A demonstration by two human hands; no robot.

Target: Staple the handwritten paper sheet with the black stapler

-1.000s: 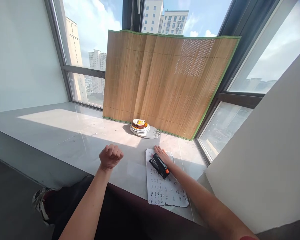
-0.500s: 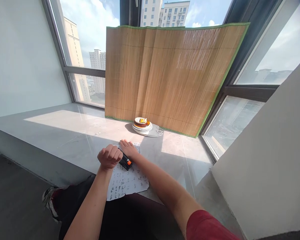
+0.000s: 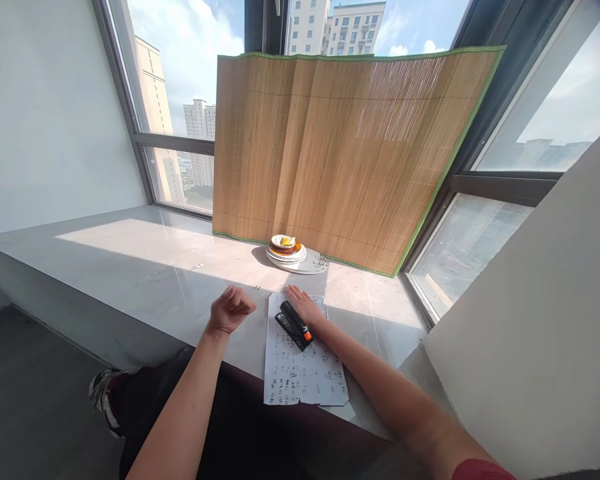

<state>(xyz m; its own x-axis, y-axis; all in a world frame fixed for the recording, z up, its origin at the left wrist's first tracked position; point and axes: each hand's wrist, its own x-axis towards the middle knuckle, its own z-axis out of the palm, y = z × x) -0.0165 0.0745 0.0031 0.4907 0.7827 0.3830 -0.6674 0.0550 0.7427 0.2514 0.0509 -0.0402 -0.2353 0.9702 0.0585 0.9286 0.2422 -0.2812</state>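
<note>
A black stapler with an orange part (image 3: pixel 295 327) lies on a sheet of paper covered in handwriting (image 3: pixel 305 377). My right hand (image 3: pixel 304 308) rests flat on the paper's upper part, fingers stretched out, right beside the stapler. Left of the paper, my left hand (image 3: pixel 231 309) is held in a fist above the grey ledge (image 3: pixel 180 297); whether anything is inside it cannot be seen. A small bit of something dark (image 3: pixel 257 287) lies on the ledge just beyond the fist.
Stacked plates and bowls (image 3: pixel 286 250) stand on an oval plate (image 3: pixel 316 262) near the window. Behind them a bamboo mat with green edging (image 3: pixel 330 160) leans upright. Walls (image 3: pixel 530 320) close in the ledge at both sides.
The paper, the stapler and my right hand have moved to the right. My left fist has shifted slightly right and up, and now stands apart from the stapler and paper.
</note>
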